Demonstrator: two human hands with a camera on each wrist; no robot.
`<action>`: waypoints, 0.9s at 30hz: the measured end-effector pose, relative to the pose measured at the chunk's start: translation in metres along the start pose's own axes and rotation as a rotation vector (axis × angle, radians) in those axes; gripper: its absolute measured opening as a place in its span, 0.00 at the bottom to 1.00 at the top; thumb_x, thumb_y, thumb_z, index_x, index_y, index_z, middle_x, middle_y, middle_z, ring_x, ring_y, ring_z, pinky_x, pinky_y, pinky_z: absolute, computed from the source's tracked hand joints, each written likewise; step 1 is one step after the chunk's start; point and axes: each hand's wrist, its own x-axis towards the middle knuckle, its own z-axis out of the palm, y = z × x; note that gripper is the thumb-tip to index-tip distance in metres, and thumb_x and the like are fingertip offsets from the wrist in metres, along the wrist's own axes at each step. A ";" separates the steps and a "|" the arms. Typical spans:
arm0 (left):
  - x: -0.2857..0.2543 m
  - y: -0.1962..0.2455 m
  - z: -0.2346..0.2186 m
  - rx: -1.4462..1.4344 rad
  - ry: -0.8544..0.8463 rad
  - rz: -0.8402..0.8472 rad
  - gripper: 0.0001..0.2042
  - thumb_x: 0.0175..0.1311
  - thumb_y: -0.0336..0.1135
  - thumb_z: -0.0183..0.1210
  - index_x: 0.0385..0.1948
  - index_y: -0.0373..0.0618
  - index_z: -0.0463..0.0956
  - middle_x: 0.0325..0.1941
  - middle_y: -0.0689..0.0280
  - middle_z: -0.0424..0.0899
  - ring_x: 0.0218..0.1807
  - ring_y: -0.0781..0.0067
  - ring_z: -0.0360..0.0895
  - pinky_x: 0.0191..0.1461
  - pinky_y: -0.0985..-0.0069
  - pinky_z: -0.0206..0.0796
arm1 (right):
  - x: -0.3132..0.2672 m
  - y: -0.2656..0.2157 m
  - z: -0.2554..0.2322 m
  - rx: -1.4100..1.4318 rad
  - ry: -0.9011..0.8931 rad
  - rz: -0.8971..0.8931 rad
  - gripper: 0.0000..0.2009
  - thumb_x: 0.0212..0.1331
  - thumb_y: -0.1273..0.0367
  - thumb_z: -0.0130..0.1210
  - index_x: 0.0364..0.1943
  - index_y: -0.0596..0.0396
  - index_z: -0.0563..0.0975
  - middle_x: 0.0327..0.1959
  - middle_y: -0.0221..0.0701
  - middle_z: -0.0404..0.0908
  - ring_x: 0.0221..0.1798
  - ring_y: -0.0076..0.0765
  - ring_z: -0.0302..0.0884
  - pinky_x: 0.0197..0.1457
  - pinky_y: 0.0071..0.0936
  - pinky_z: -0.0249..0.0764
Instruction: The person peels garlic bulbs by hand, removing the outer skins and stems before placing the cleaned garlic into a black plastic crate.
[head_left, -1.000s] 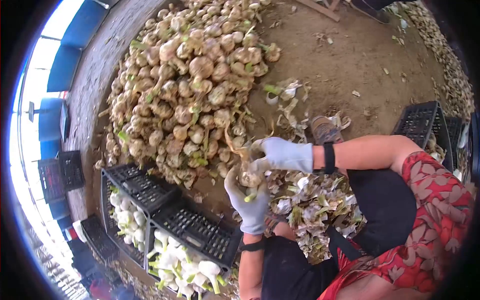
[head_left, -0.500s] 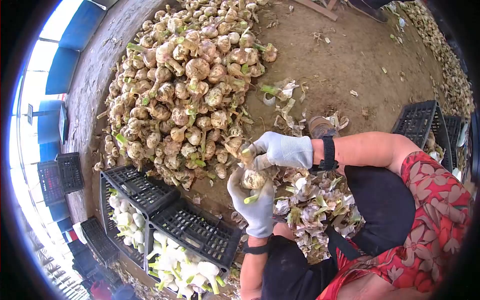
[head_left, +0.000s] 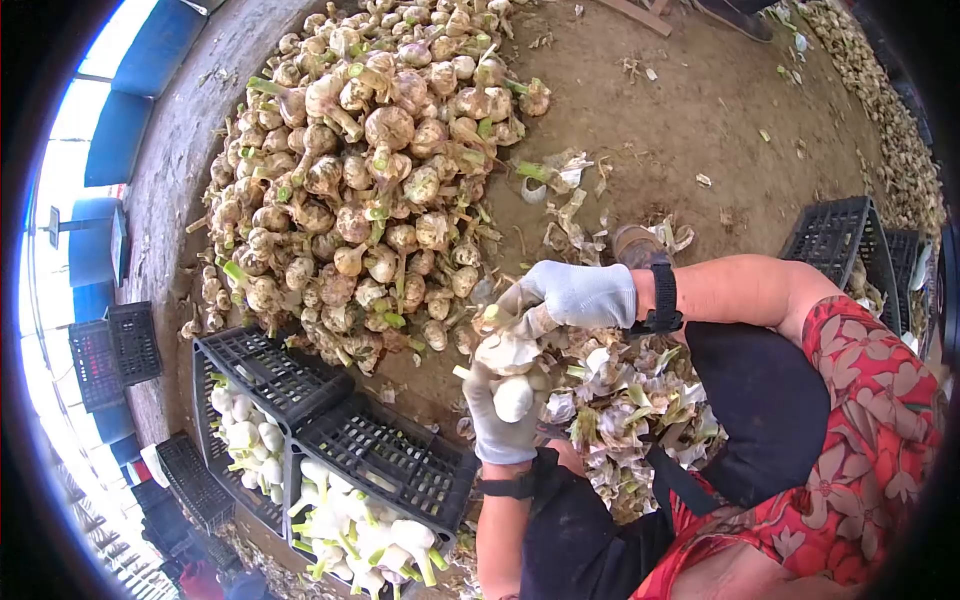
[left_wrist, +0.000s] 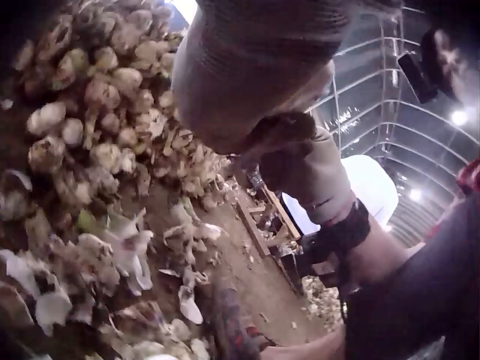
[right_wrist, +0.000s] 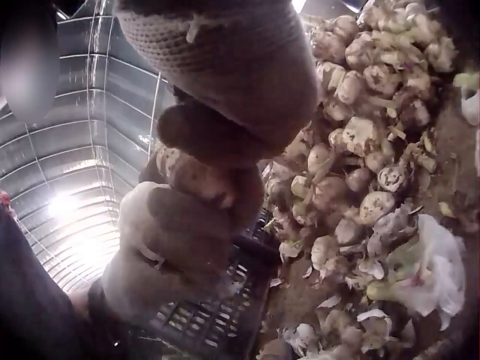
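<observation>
A smooth white garlic bulb (head_left: 514, 397) sits in my gloved left hand (head_left: 503, 435), its fingers and thumb curled round it. Directly above it, pale, brown-stained garlic skin (head_left: 505, 353) bridges the space between both hands. The gloved right hand (head_left: 580, 295) pinches this skin from above, near a short greenish stub (head_left: 492, 313). In the right wrist view the left hand (right_wrist: 169, 251) is curled close below the right glove (right_wrist: 232, 67), in shadow. The left wrist view has the right hand (left_wrist: 307, 172) behind the left glove (left_wrist: 255, 67); what lies between them is mostly hidden.
A large heap of unpeeled garlic (head_left: 350, 190) lies ahead on the dirt floor. Black crates (head_left: 390, 455) with cleaned white garlic (head_left: 365, 530) stand at the left. Peeled skins (head_left: 630, 420) pile up between the legs, near a shoe (head_left: 640, 245). Another crate (head_left: 830, 235) is at the right.
The soiled bulb in the left hand now shows a smooth white surface. Brown skin has come away toward the right hand. The heap and crates shift slightly left in view.
</observation>
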 end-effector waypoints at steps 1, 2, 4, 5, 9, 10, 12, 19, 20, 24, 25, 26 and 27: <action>0.002 0.000 -0.004 -0.119 -0.055 -0.047 0.25 0.61 0.57 0.56 0.50 0.46 0.73 0.41 0.63 0.81 0.29 0.68 0.76 0.27 0.74 0.67 | -0.007 -0.007 0.000 0.023 -0.013 0.044 0.15 0.55 0.72 0.58 0.47 0.63 0.78 0.35 0.29 0.83 0.38 0.19 0.74 0.43 0.25 0.73; 0.004 -0.001 -0.006 -0.238 -0.109 -0.095 0.24 0.62 0.57 0.55 0.50 0.47 0.73 0.41 0.63 0.81 0.30 0.67 0.76 0.27 0.74 0.67 | -0.011 -0.014 0.001 0.047 -0.025 0.089 0.15 0.54 0.72 0.58 0.47 0.63 0.78 0.34 0.29 0.83 0.39 0.19 0.74 0.43 0.25 0.73; 0.003 -0.002 0.000 -0.207 0.005 -0.061 0.24 0.63 0.57 0.53 0.50 0.49 0.73 0.41 0.64 0.81 0.31 0.68 0.76 0.29 0.72 0.69 | -0.005 0.000 0.000 -0.022 -0.017 0.029 0.17 0.53 0.72 0.59 0.47 0.63 0.77 0.36 0.28 0.83 0.39 0.20 0.75 0.44 0.27 0.73; 0.006 -0.001 -0.006 -0.194 -0.010 -0.069 0.24 0.63 0.57 0.53 0.50 0.49 0.73 0.41 0.64 0.81 0.31 0.69 0.76 0.29 0.72 0.69 | -0.002 0.002 0.000 -0.056 -0.015 -0.002 0.17 0.52 0.72 0.59 0.48 0.63 0.77 0.36 0.28 0.83 0.39 0.21 0.75 0.44 0.28 0.74; 0.005 0.003 -0.006 -0.247 0.005 -0.082 0.25 0.63 0.58 0.52 0.50 0.46 0.74 0.35 0.64 0.82 0.29 0.69 0.77 0.29 0.72 0.70 | 0.002 0.002 0.002 -0.538 0.092 -0.171 0.20 0.52 0.72 0.60 0.51 0.62 0.75 0.40 0.29 0.83 0.39 0.24 0.78 0.39 0.28 0.75; 0.004 0.004 -0.003 -0.113 0.034 0.001 0.26 0.63 0.59 0.52 0.49 0.45 0.74 0.34 0.64 0.82 0.28 0.69 0.77 0.30 0.73 0.70 | 0.000 0.000 0.003 -0.317 0.095 -0.047 0.21 0.53 0.71 0.60 0.52 0.62 0.75 0.41 0.29 0.82 0.39 0.25 0.78 0.37 0.27 0.76; -0.001 0.007 0.003 0.153 0.093 0.169 0.26 0.62 0.60 0.52 0.48 0.45 0.73 0.32 0.65 0.82 0.28 0.69 0.77 0.32 0.74 0.70 | -0.003 -0.003 0.006 0.126 0.093 0.196 0.23 0.54 0.68 0.62 0.55 0.60 0.74 0.42 0.31 0.82 0.40 0.26 0.79 0.33 0.26 0.76; 0.007 -0.004 0.024 0.708 0.223 0.528 0.32 0.64 0.41 0.56 0.68 0.41 0.54 0.62 0.59 0.68 0.52 0.70 0.74 0.54 0.76 0.71 | 0.004 0.018 0.015 -0.008 0.302 0.086 0.11 0.54 0.70 0.60 0.41 0.59 0.82 0.27 0.27 0.82 0.30 0.19 0.74 0.32 0.20 0.72; 0.012 -0.010 0.026 0.850 0.302 0.614 0.33 0.64 0.41 0.55 0.68 0.40 0.53 0.63 0.59 0.66 0.52 0.70 0.74 0.56 0.75 0.70 | 0.005 0.017 0.016 -0.084 0.328 0.059 0.10 0.54 0.71 0.59 0.40 0.58 0.82 0.27 0.27 0.82 0.29 0.18 0.73 0.32 0.20 0.71; 0.008 0.002 0.016 0.283 0.262 0.270 0.24 0.66 0.40 0.53 0.61 0.38 0.64 0.57 0.61 0.74 0.53 0.70 0.75 0.56 0.73 0.70 | -0.002 0.002 0.015 0.062 0.149 0.126 0.08 0.51 0.75 0.57 0.36 0.59 0.81 0.24 0.24 0.80 0.25 0.17 0.72 0.29 0.19 0.70; 0.020 0.003 -0.011 0.136 0.123 0.155 0.21 0.68 0.48 0.51 0.57 0.45 0.69 0.53 0.63 0.79 0.51 0.65 0.78 0.53 0.69 0.73 | -0.001 0.010 0.014 0.034 0.055 0.020 0.07 0.53 0.76 0.57 0.36 0.62 0.81 0.27 0.29 0.82 0.27 0.20 0.77 0.32 0.22 0.74; 0.015 0.004 -0.002 0.109 0.177 0.165 0.23 0.70 0.51 0.48 0.57 0.45 0.68 0.54 0.62 0.78 0.52 0.64 0.78 0.53 0.68 0.74 | -0.002 0.010 0.015 0.119 0.036 0.077 0.07 0.54 0.76 0.56 0.36 0.62 0.80 0.27 0.29 0.82 0.27 0.20 0.77 0.32 0.22 0.74; 0.012 0.006 0.004 0.103 0.156 0.156 0.24 0.69 0.52 0.49 0.57 0.45 0.68 0.54 0.62 0.78 0.52 0.64 0.78 0.52 0.68 0.74 | -0.003 0.009 0.016 0.201 0.018 0.133 0.07 0.54 0.76 0.56 0.36 0.62 0.80 0.27 0.30 0.82 0.27 0.20 0.77 0.32 0.21 0.74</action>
